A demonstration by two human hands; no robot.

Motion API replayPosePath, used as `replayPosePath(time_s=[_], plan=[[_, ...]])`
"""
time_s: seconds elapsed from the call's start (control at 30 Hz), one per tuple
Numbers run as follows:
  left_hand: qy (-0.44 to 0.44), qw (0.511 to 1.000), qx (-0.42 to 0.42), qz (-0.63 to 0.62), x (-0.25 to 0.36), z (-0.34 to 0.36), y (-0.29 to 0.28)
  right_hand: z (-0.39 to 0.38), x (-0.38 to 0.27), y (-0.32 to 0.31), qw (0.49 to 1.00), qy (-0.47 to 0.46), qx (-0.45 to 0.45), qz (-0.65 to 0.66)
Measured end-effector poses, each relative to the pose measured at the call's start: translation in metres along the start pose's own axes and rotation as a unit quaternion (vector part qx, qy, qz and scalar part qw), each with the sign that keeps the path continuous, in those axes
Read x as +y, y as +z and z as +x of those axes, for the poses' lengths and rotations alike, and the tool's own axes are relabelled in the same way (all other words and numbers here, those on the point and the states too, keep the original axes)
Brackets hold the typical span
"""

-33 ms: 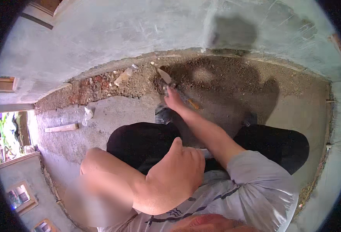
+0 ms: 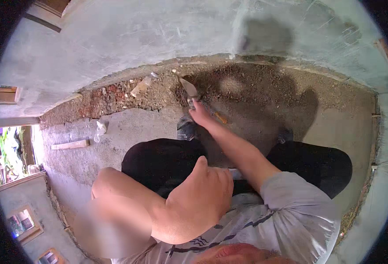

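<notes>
My right hand [image 2: 199,113] reaches out past my knees, its fingers wrapped round the handle of a trowel [image 2: 189,87]. The pointed blade faces away from me, over the loose gravelly soil [image 2: 220,86] along the wall's foot; I cannot tell whether it touches. Just right of that hand lies a thin tool with an orange part [image 2: 221,118], too blurred to name. My left hand [image 2: 200,198] is close to my body, the fingers curled in and the thumb pointing up. Its fingertips are hidden, and so is anything inside them.
A pale wall [image 2: 158,35] rises beyond the soil strip. Broken red rubble [image 2: 110,94] and a flat tan piece [image 2: 141,86] lie to the left. On the concrete floor [image 2: 132,127] are a crumpled white bag [image 2: 100,131] and a wooden strip [image 2: 70,144]. A doorway opens at far left.
The trowel and my right hand have shifted slightly toward me and to the right, and the blade shows a little broader. My left hand has stayed put.
</notes>
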State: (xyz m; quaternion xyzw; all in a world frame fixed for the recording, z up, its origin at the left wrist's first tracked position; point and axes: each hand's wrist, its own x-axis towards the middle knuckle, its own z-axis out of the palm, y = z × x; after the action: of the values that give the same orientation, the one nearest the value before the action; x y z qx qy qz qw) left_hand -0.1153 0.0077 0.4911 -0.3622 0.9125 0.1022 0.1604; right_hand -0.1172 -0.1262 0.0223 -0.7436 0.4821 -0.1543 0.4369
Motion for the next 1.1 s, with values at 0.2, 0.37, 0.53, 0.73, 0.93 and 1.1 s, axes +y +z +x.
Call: replayPosePath(time_s=[0.2,0.37,0.53,0.73,0.93,1.1], plan=[[-0.011,1.000,0.000,-0.014,0.006,0.000,0.000,-0.017,0.021,-0.008,0.977,0.011,-0.108,0.183],[-0.034,0.999,-0.029,-0.018,0.008,0.001,0.002,-0.017,0.025,-0.032,0.996,0.055,-0.033,-0.060],[-0.002,1.000,-0.011,-0.014,0.008,0.001,0.005,-0.035,0.064,-0.054,0.954,0.085,-0.046,-0.283],[-0.010,0.998,-0.066,-0.017,0.002,0.011,-0.005,-0.039,0.082,-0.057,0.954,0.040,-0.047,-0.295],[-0.018,0.998,-0.028,-0.050,-0.012,0.021,-0.010,-0.037,0.076,-0.061,0.953,0.090,-0.099,-0.271],[-0.131,0.986,0.010,-0.106,-0.033,0.032,-0.004,-0.026,0.075,-0.093,0.969,0.119,-0.060,-0.210]])
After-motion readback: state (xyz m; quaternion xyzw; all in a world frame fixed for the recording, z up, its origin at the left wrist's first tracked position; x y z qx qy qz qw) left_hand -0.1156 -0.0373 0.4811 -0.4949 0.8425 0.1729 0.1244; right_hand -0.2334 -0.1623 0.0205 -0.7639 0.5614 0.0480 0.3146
